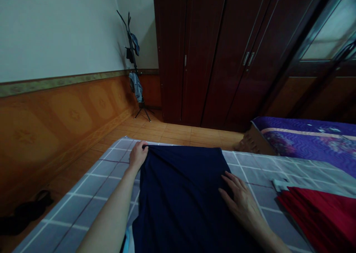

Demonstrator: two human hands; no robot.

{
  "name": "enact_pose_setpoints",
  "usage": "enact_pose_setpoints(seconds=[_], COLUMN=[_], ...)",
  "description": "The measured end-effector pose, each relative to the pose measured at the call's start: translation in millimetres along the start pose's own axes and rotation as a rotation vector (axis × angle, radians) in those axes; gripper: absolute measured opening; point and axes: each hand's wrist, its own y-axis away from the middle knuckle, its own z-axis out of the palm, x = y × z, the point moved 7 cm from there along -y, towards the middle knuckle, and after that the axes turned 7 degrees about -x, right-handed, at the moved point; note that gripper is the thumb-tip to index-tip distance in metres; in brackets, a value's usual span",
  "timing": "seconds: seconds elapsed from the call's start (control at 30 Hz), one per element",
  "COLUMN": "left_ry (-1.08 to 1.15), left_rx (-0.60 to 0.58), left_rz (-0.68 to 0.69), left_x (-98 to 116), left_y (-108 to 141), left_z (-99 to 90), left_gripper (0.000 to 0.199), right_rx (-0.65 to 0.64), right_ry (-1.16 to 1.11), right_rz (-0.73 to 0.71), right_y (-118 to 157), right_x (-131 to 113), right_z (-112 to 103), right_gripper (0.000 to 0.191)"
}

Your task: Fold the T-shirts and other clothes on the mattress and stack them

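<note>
A dark navy garment (pixel 183 193) lies spread on a bed with a grey checked sheet (pixel 91 190); its lower part runs out of view, so I cannot tell its exact kind. My left hand (pixel 138 155) pinches the garment's far left corner, and creases run from that grip across the cloth. Over the right edge rests my right hand (pixel 236 192), fingers spread and lying on the fabric. A bit of light blue and white cloth (pixel 129 242) shows beside the garment at the bottom, near my left forearm.
To the right lies a stack of folded red clothes (pixel 322 216) with a pale piece beneath. Beyond is another bed with a purple cover (pixel 311 138). A dark wardrobe (pixel 211 60) and a coat stand (pixel 133 60) stand at the back. Something black (pixel 27 212) is on the floor at left.
</note>
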Motion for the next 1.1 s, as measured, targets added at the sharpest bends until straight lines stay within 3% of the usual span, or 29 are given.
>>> enact_pose_setpoints(seconds=[0.17,0.27,0.4,0.53,0.67,0.83,1.1], left_ry=[-0.057,-0.078,-0.09,-0.086,-0.07,-0.071,-0.11], left_rx=[0.0,-0.029,-0.043,-0.018,0.034,0.075,0.048], left_rz=[0.007,0.016,0.012,0.012,0.021,0.036,0.114], left_x=[0.4,3.6,4.1,1.5,-1.4,-4.8,4.8], left_y=[0.6,1.8,3.0,2.0,0.9,-0.2,-2.4], left_z=[1.0,1.9,2.6,1.8,-1.3,-3.1,-4.0], left_gripper=[0.02,0.034,0.041,0.027,0.022,0.023,0.023], right_rx=[0.069,0.007,-0.045,-0.038,-0.002,0.07,0.133], right_ry=[-0.065,-0.026,0.032,0.044,0.038,-0.026,-0.143], right_rz=[0.125,0.174,0.261,0.319,0.392,0.465,0.513], right_y=[2.4,-7.2,-44.4,-93.6,-120.9,-121.0,-115.6], right_x=[14.2,19.3,34.9,53.4,66.0,78.9,99.2], right_z=[-2.0,-0.5,-4.0,-4.5,2.3,6.3,-8.5], right_gripper=[0.051,0.052,0.042,0.024,0.022,0.023,0.025])
